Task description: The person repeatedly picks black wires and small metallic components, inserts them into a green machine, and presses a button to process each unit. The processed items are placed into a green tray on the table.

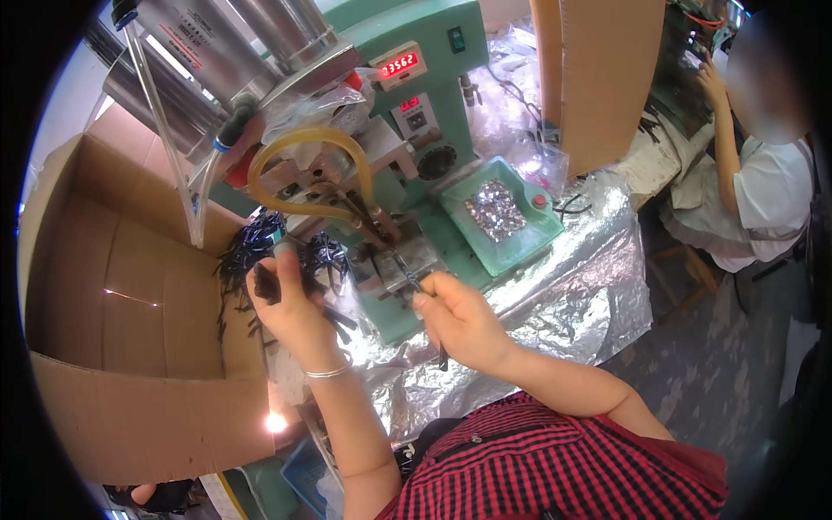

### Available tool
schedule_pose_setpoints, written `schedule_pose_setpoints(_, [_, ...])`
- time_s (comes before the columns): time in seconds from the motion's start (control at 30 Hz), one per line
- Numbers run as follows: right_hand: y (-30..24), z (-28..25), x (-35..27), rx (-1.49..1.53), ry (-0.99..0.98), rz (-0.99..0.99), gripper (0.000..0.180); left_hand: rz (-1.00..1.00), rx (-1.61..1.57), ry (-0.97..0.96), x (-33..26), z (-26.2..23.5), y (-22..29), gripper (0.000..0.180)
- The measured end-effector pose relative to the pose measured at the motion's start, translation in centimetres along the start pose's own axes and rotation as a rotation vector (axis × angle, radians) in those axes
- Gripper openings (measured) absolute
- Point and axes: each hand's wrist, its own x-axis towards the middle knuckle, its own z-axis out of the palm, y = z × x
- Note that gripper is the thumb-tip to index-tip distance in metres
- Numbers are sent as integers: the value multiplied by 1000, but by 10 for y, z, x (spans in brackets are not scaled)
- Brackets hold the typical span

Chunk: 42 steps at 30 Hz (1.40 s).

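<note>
My left hand (297, 319) is closed around a bunch of short black strips (268, 284), whose ends stick out on both sides of the fingers. My right hand (464, 322) pinches a thin dark strip (405, 267) between thumb and fingers. Its far end reaches to the metal working head (381, 236) of a green bench machine (440, 36); whether it touches the metal is too small to tell. The strip's other end hangs below the palm. Beyond my left hand lies a pile of shiny dark strips (250, 244).
A green tray (539, 232) of small shiny metal pieces stands right of the working head. A yellow hose (368, 165) loops above it. Crinkled foil (598, 286) covers the bench. An open cardboard box (147, 381) stands left. Another person (767, 186) sits at far right, beyond a cardboard panel (602, 87).
</note>
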Motion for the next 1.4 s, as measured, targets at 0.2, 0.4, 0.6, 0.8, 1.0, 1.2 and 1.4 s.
schedule_pose_setpoints(0.2, [-6, 1, -1, 69, -4, -5, 17, 17, -4, -18, 0, 1, 1, 29])
schedule_pose_setpoints(0.4, [6, 0, 1, 3, -8, -60, 14, 11, -8, -23, -1, 2, 2, 29])
schedule_pose_setpoints(0.6, [-1, 1, 1, 75, -19, -22, 14, 10, -31, -31, 0, 1, 0, 29])
schedule_pose_setpoints(0.8, [4, 2, 2, 67, -16, -20, 14, -3, -61, -41, 1, 1, -1, 29])
schedule_pose_setpoints(1.0, [3, 1, 2, 48, -11, -39, 13, -8, -60, -45, 0, 1, -1, 30])
schedule_pose_setpoints(1.2, [8, 2, 3, 40, -23, -59, 13, -17, -68, -41, -1, 3, 1, 30])
schedule_pose_setpoints(1.4, [8, 1, 3, 42, -25, -53, 13, -35, -71, -51, -3, 3, 6, 30])
